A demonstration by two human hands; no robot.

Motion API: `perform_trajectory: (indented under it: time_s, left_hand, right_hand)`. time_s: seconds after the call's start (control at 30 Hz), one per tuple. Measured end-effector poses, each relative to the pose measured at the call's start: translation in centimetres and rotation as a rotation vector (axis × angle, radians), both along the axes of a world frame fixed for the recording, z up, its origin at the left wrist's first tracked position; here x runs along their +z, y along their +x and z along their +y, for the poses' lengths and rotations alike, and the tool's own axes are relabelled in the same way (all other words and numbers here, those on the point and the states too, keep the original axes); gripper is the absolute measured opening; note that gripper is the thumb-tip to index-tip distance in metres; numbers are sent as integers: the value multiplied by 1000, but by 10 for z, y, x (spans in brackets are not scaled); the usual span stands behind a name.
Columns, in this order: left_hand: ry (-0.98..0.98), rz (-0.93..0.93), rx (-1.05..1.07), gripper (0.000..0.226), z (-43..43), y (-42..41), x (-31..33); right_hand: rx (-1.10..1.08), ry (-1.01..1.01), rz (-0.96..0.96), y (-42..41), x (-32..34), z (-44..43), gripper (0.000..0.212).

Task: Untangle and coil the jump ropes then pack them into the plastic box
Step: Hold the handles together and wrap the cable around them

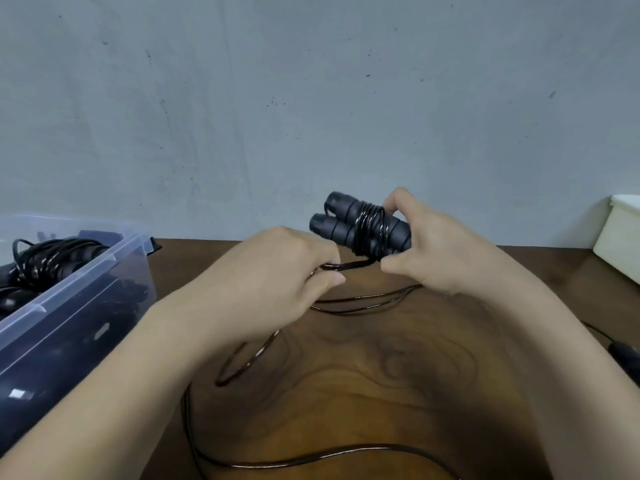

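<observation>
My right hand point(429, 247) grips two black jump-rope handles point(349, 223) held side by side above the wooden table point(381, 375). Several turns of thin black rope are wound round the handles' middle. My left hand point(287, 271) pinches the rope point(349, 265) just left of the handles, pulling it taut. The loose rest of the rope point(311, 460) trails in loops over the table below both hands. A clear plastic box point(69, 292) stands at the left and holds coiled black jump ropes point(48, 261).
A grey wall rises behind the table. A white container point(620, 237) stands at the far right edge. A dark object with a cable point(623, 355) lies at the right near my forearm.
</observation>
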State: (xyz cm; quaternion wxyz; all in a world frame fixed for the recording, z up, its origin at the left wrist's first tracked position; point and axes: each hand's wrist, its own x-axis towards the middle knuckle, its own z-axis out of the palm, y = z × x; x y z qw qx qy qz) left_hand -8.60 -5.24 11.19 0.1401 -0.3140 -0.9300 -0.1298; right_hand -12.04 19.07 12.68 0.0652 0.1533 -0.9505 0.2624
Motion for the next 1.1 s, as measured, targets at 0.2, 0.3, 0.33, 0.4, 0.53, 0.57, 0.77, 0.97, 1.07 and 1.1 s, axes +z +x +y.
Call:
perform_trajectory:
  time_s: [0.2,0.3,0.33,0.4,0.53,0.57,0.77,0.97,1.07,1.1]
  left_hand:
    - [55,71,-46,25,-5,-7,3]
    - [153,13,-101,22,-3,-6,3]
    - [203,-24,-120,19,-2,-4,3]
    - [293,-83,-151,13,0,-3,4]
    - [413,-142,-150,11,0,-3,7]
    - [426,-151,-139,11,0,-3,7]
    - [364,-276,-118,9,-16,-5,17]
    - [121,-125,-8,18,-37,-22,12]
    - [45,259,136,42,-37,-26,8]
    - [86,311,123,42,-34,-24,9]
  right_hand:
    - [174,302,-182,13,-5,-8,42]
    - [252,351,-208,19,-7,-12,42]
    - [280,359,-211,20,-8,-13,47]
    - [334,324,-228,23,-6,-15,60]
    - [409,85,-289,29,-1,-20,60]
    - [410,59,-286,31,0,-21,52]
    - [391,83,-351,32,8,-16,35]
    - [466,10,-537,30,15,-1,27]
    - [477,9,-582,29,13,-1,24]
    - [475,13,-582,28,13,-1,26]
